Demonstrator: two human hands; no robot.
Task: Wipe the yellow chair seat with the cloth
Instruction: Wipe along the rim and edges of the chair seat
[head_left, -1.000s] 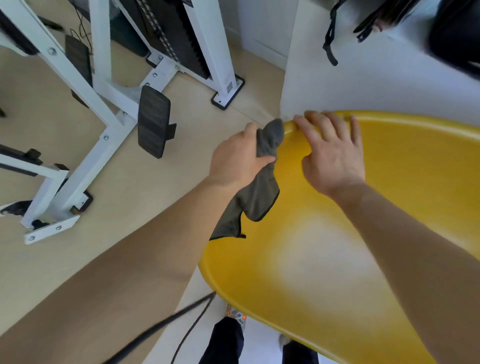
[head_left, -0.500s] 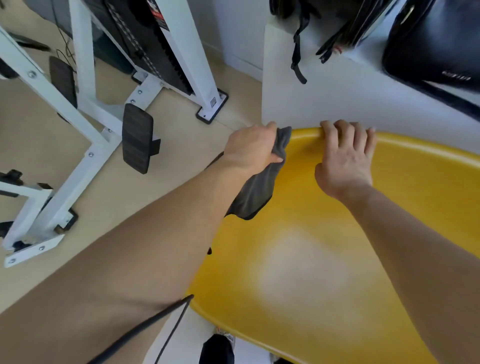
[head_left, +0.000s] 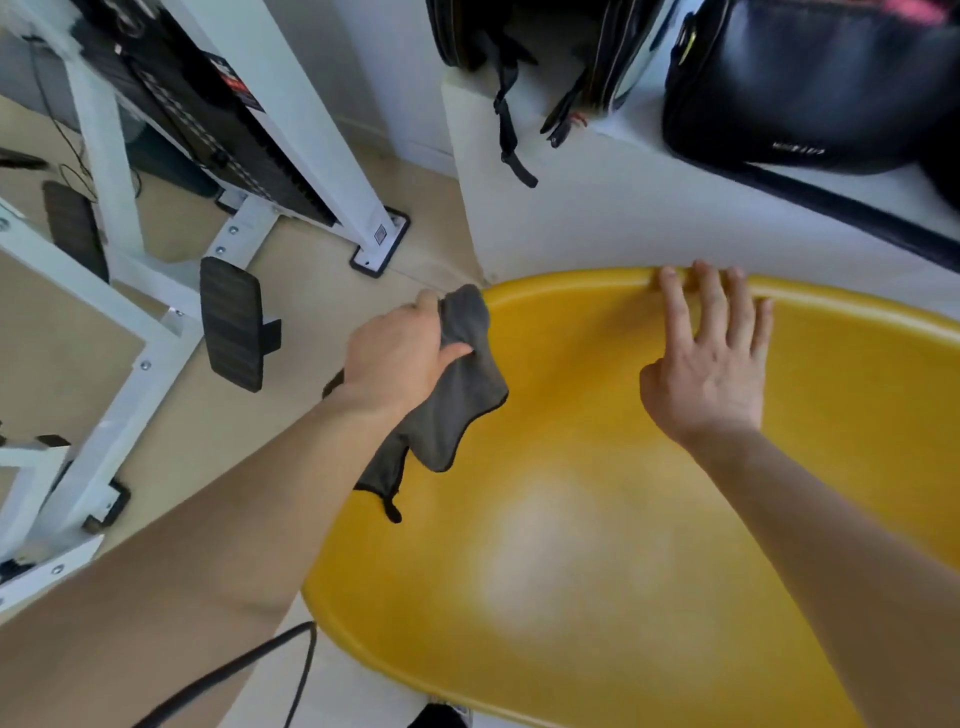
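Since 0.5 s ago the right hand (head_left: 711, 379) has slid right along the far rim of the yellow chair seat (head_left: 597, 519), so the 2 hands now sit well apart, while the left hand (head_left: 400, 358) stays at the seat's left end with the cloth (head_left: 457, 405). I also see more of the ledge behind than before.

From my feed, the seat is a glossy yellow shell with a pale glare patch in its middle. It stands on a light wooden floor (head_left: 62, 322) near a white metal exercise frame (head_left: 119, 156) with a black ribbed pad (head_left: 231, 322). Behind it runs a white ledge (head_left: 597, 218) carrying 2 black bags (head_left: 805, 78) (straps dangle over the edge). A black cord (head_left: 223, 670) crosses the bottom left.

The left hand's fingers and thumb curl round the bunched grey cloth at the left rim, and its loose end drapes down across the rim. The right hand lies flat and holds nothing, its 4 straight fingers (head_left: 711, 296) resting on the far rim.
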